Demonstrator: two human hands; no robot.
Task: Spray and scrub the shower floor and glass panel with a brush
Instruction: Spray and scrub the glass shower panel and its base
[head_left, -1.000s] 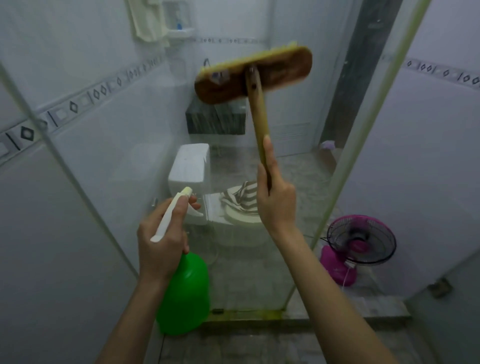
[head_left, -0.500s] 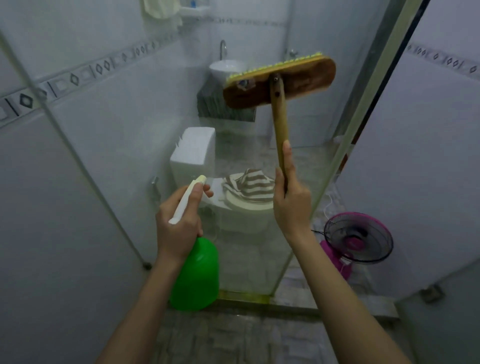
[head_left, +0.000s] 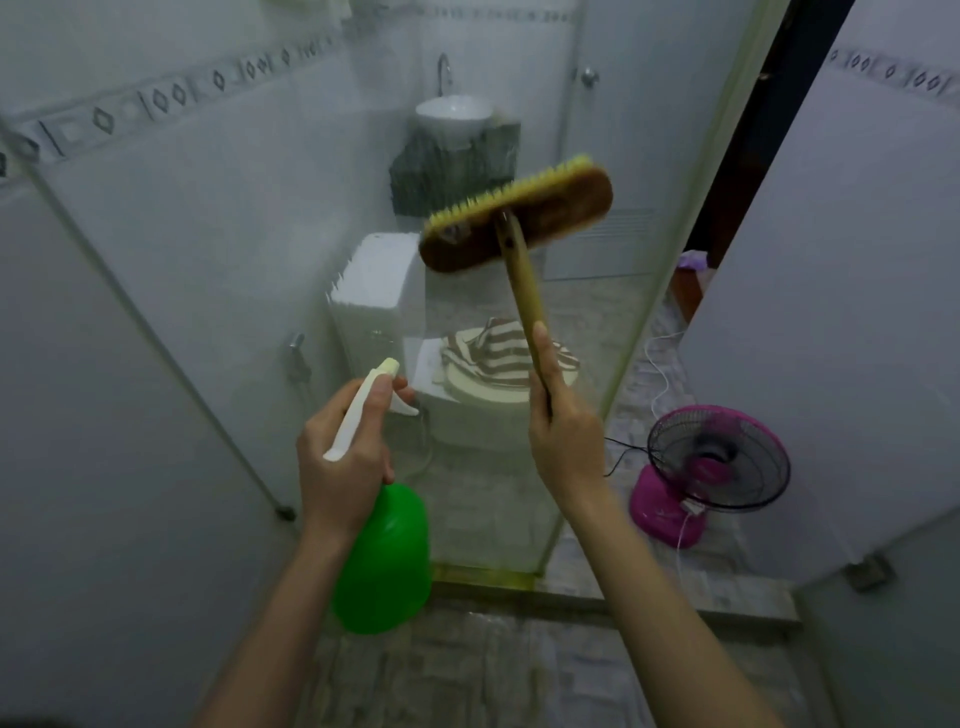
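Brush has dropped lower on the glass; raised right hand clamps its handle, left hand the spray bottle.

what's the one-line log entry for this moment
left hand: grips spray bottle | right hand: holds brush up at glass panel

Brightness: dim, cool grey-green cast; white tiles read grey.
Source: unseen; soft, even light, brightest on the washbasin behind the glass panel.
Shadows: faint; the darkest strip is the doorway right of the glass panel.
Glare: milky haze across the glass panel softens the toilet cistern behind it.
Blur: motion smear on the scrub brush before the glass panel; spray bottle crisper.
Distortion: wide-angle bend; the glass panel's frame edges lean, converging downward.
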